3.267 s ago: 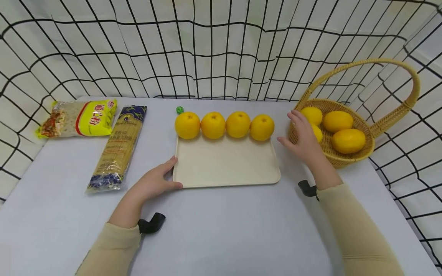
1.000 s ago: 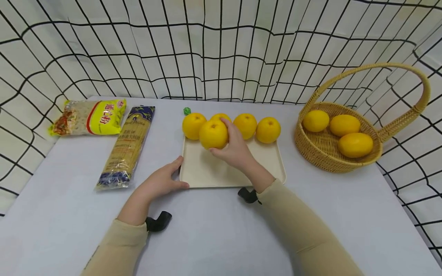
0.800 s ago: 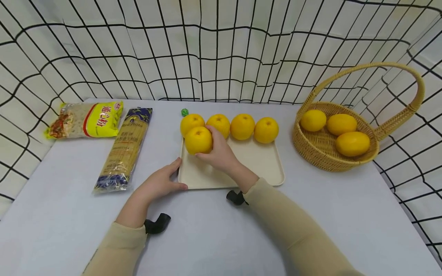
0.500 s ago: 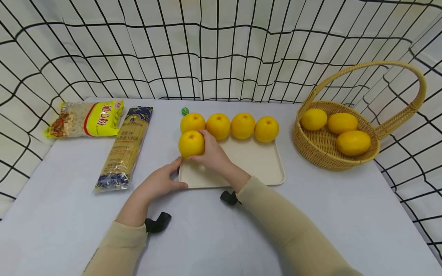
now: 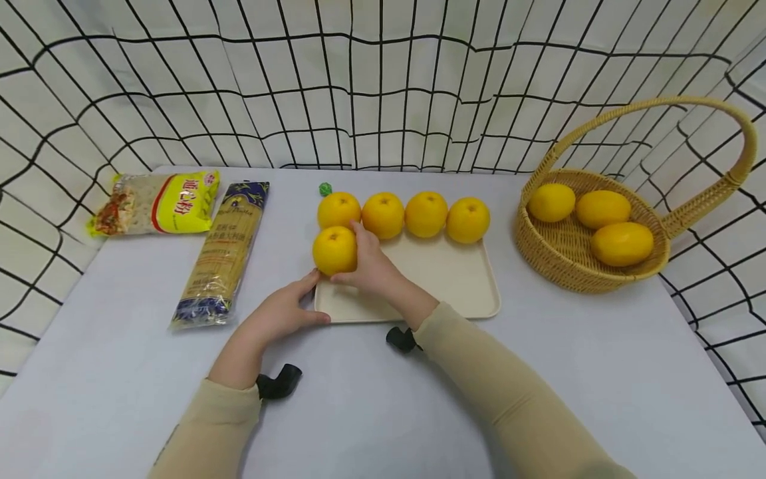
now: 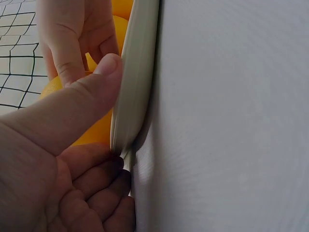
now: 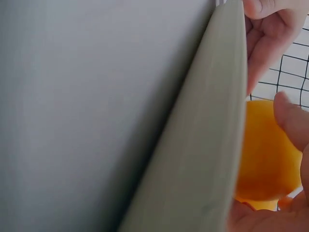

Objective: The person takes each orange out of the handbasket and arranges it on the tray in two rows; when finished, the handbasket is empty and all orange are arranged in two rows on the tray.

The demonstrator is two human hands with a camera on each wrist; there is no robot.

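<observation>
Round yellow fruit [image 5: 335, 251] is sitting at the left end of a cream tray [image 5: 439, 283], just before a row of four matching fruits [image 5: 383, 216] — the right hand [image 5: 374, 266] is clamping its fingers round it, while the left hand [image 5: 284, 311] is pinching the tray's edge. A wicker basket [image 5: 550, 265] is holding three lemons [image 5: 603, 208].

beige sleeves [image 5: 503, 386] show light creases, and a small, bent black piece [image 5: 280, 382] is worn at each wrist.

Yellow pkt [image 5: 154, 203] beside pasta pkt [image 5: 223, 256] – sm. green ball [image 5: 325, 189] to R – blk mesh [image 5: 380, 42] behind.
</observation>
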